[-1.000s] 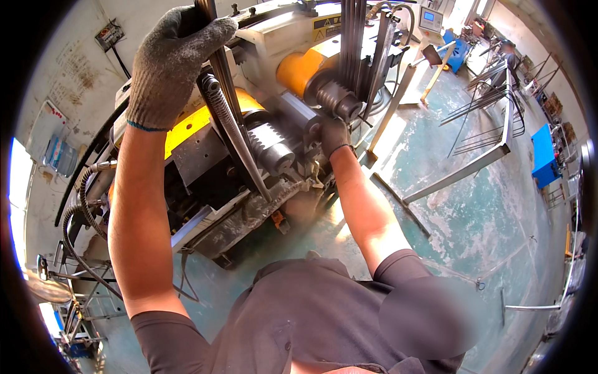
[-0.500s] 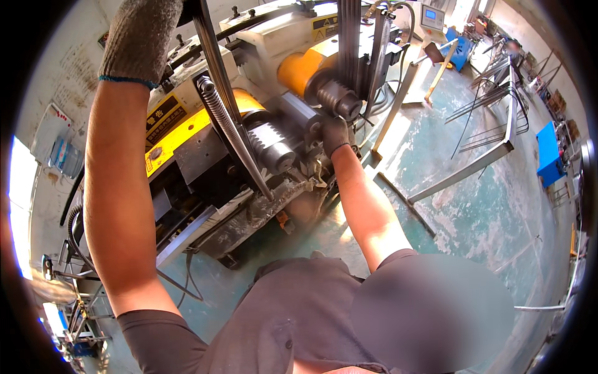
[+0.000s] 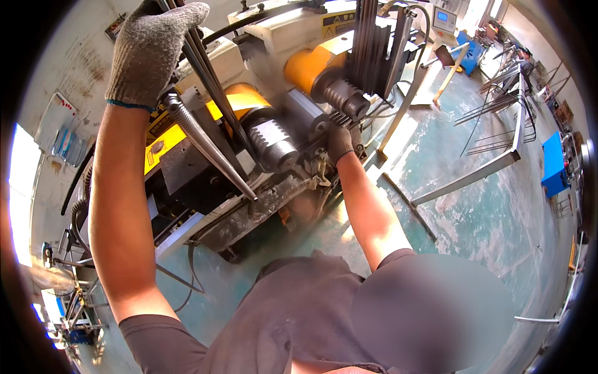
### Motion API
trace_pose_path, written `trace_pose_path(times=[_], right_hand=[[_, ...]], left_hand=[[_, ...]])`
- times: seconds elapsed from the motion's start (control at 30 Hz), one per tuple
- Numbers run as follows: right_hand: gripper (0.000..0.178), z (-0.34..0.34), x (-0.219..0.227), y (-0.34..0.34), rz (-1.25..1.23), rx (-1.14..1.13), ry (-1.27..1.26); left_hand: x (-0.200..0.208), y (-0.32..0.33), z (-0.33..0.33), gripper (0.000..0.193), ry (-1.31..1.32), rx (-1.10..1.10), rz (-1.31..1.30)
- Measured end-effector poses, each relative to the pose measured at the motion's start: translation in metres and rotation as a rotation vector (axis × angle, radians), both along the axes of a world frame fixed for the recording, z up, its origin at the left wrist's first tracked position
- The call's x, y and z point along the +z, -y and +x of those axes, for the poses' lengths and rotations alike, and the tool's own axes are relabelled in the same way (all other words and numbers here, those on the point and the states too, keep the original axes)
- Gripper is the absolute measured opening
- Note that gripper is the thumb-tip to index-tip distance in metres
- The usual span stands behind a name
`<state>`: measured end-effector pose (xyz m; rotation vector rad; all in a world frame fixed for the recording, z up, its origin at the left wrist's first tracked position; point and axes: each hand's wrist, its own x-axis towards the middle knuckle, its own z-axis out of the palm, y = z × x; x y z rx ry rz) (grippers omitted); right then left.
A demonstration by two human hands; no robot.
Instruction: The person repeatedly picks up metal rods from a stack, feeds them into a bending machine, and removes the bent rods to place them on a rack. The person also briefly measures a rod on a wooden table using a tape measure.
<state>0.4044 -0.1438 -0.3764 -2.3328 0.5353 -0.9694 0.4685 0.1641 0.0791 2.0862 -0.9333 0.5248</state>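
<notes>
My left hand (image 3: 149, 53), in a grey knit glove, is raised at the upper left. Its fingers close round long dark metal rods (image 3: 208, 78) that slant down towards the machine, with the thumb across them. My right hand (image 3: 339, 143), in a dark glove, is low beside the end of a grey metal block (image 3: 306, 112); its fingertips are hidden. On either side of that block stand two ridged steel rollers, the near one (image 3: 272, 142) and the far one (image 3: 339, 98). A ribbed, tapering metal bar (image 3: 208, 146) slants below my left hand.
The machine has yellow housings (image 3: 305, 68) and a grimy front ledge (image 3: 249, 218). Upright dark bars (image 3: 372, 50) rise behind the far roller. To the right, a metal rack (image 3: 476, 177) carries thin rods, with a blue box (image 3: 553, 163) beyond. A control panel (image 3: 443, 20) stands farther back.
My left hand has come down a little and its thumb now shows across the rods. My right hand has shifted slightly down from the block's end. The rods and ribbed bar have shifted too.
</notes>
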Motion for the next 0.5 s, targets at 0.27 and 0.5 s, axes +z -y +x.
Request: trace_pose_path(times=[0.27, 0.5], right_hand=[[0.032, 0.003, -0.017, 0.008, 0.089, 0.096, -0.15], [0.02, 0.006, -0.028, 0.016, 0.79, 0.227, 0.276]], left_hand=[[-0.01, -0.019, 0.033, 0.045, 0.001, -0.223, -0.016], [-0.013, -0.03, 0.051, 0.036, 0.526, -0.202, 0.309]])
